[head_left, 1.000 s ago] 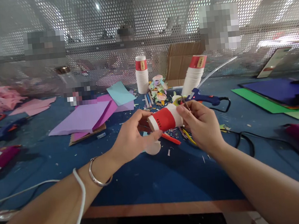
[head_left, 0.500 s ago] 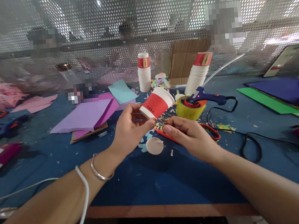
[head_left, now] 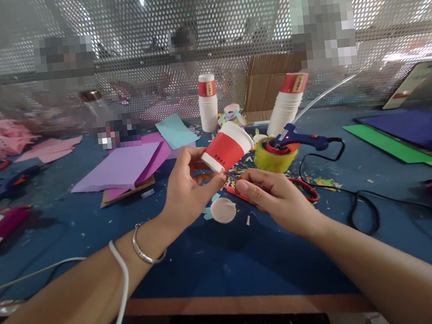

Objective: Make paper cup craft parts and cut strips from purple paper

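Note:
A red and white paper cup (head_left: pixel 227 149) is held tilted above the table, its wider end up to the right. My left hand (head_left: pixel 188 187) is closed around its lower left side, thumb by the bottom edge. Just right of the cup's bottom, my right hand (head_left: pixel 276 194) is pinched shut, thumb against the fingers; whatever sits between them is too small or hidden to name. Beneath the hands lies a round whitish paper disc (head_left: pixel 223 210) among paper scraps. An orange strip-like tool (head_left: pixel 236 192) shows partly behind my right fingers.
A blue glue gun (head_left: pixel 301 137) rests on a yellow tape roll (head_left: pixel 273 159). Stacked paper cups (head_left: pixel 208 106) stand behind, with a leaning stack (head_left: pixel 285 107) to the right. Purple paper (head_left: pixel 120 166) lies left, green paper (head_left: pixel 386 148) right. A black cord (head_left: pixel 358 209) loops across the table.
The cup has tipped very slightly and sits a touch higher. My right fingertips have closed up a little, and the small greyish bit seen at them before no longer shows.

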### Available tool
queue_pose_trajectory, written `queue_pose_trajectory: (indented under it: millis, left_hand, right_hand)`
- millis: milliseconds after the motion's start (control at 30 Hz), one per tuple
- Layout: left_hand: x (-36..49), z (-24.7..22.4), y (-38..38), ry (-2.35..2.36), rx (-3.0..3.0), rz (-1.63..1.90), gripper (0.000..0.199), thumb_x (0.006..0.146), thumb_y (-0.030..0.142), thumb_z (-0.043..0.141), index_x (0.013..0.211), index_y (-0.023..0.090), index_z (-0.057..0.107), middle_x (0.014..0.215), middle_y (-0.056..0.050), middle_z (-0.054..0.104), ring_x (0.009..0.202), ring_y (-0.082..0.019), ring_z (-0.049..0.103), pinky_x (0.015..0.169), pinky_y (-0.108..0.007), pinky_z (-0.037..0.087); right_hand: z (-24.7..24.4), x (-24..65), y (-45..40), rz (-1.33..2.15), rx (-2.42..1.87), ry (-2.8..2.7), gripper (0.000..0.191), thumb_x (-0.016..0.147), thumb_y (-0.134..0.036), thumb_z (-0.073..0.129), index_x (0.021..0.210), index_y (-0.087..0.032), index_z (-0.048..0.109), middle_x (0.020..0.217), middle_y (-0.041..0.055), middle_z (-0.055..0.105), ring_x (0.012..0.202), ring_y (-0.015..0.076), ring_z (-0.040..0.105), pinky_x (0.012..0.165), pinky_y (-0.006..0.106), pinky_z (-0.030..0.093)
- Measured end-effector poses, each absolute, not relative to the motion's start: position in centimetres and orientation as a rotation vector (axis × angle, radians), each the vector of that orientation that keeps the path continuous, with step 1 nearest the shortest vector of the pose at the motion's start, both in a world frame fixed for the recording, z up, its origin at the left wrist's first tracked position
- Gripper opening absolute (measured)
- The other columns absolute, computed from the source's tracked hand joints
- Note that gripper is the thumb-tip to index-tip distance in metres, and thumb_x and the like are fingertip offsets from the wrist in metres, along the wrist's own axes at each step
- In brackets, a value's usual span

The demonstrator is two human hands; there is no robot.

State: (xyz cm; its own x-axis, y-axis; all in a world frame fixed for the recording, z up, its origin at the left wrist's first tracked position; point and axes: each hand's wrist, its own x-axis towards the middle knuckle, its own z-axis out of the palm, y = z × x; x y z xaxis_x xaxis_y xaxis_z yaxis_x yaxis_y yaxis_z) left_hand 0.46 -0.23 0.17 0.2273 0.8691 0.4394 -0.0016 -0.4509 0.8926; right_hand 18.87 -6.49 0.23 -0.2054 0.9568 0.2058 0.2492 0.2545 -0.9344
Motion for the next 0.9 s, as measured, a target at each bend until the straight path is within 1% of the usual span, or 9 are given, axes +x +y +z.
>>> queue_pose_trajectory:
  millis: [200, 367, 500, 633, 767, 900]
  left_hand:
    - [0.3, -0.1, -0.4, 0.745, 1.736, 1.398, 0.047, 0.073, 0.031, 0.087, 0.107, 0.025, 0.055, 0.113, -0.006, 0.061, 0.107, -0.022, 0.064, 0.083, -0.034, 0.062]
    - [0.5, -0.6, -0.1, 0.64, 1.751, 1.51, 0.056, 0.065, 0.026, 0.093, 0.107, 0.023, 0.056, 0.111, -0.005, 0.06, 0.102, -0.021, 0.064, 0.081, -0.034, 0.064]
    - [0.6, -0.8, -0.2, 0.601, 1.738, 1.552, 0.057, 0.065, 0.021, 0.093, 0.108, 0.023, 0.056, 0.109, -0.005, 0.06, 0.1, -0.019, 0.064, 0.08, -0.031, 0.064]
    - [0.8, -0.8, -0.3, 0.607, 1.723, 1.558, 0.056, 0.066, 0.019, 0.091, 0.108, 0.023, 0.055, 0.109, -0.005, 0.059, 0.101, -0.019, 0.064, 0.079, -0.031, 0.064]
    - [0.9, -0.8, -0.3, 0.616, 1.712, 1.563, 0.057, 0.065, 0.019, 0.092, 0.107, 0.023, 0.054, 0.111, -0.005, 0.059, 0.103, -0.02, 0.064, 0.078, -0.03, 0.064]
    - [0.8, -0.8, -0.2, 0.655, 1.737, 1.573, 0.059, 0.065, 0.021, 0.093, 0.11, 0.022, 0.056, 0.112, -0.006, 0.061, 0.104, -0.021, 0.065, 0.08, -0.031, 0.064]
  right_hand:
    - [0.2, 18.9, -6.6, 1.065, -1.11, -1.612, 0.046, 0.096, -0.062, 0.054, 0.081, -0.018, 0.057, 0.066, -0.0054, 0.04, 0.054, 0.0077, 0.031, 0.047, 0.024, 0.023]
    - [0.3, 18.7, -6.7, 1.076, -1.093, -1.606, 0.046, 0.096, -0.06, 0.055, 0.08, -0.018, 0.056, 0.066, -0.0055, 0.04, 0.054, 0.0068, 0.031, 0.046, 0.024, 0.024]
    - [0.2, 18.6, -6.6, 1.09, -1.065, -1.59, 0.045, 0.096, -0.059, 0.057, 0.08, -0.018, 0.056, 0.065, -0.0061, 0.039, 0.053, 0.0061, 0.031, 0.046, 0.023, 0.024]
    - [0.2, 18.5, -6.7, 1.083, -1.059, -1.59, 0.046, 0.096, -0.06, 0.057, 0.078, -0.018, 0.055, 0.065, -0.0061, 0.039, 0.052, 0.0057, 0.03, 0.045, 0.023, 0.023]
    - [0.2, 18.6, -6.7, 1.105, -1.059, -1.584, 0.046, 0.096, -0.06, 0.056, 0.079, -0.018, 0.055, 0.064, -0.0066, 0.038, 0.051, 0.0053, 0.029, 0.044, 0.023, 0.021]
    - [0.1, 18.7, -6.6, 1.122, -1.063, -1.575, 0.048, 0.096, -0.062, 0.055, 0.079, -0.018, 0.056, 0.06, -0.0086, 0.032, 0.049, 0.0053, 0.024, 0.043, 0.024, 0.019]
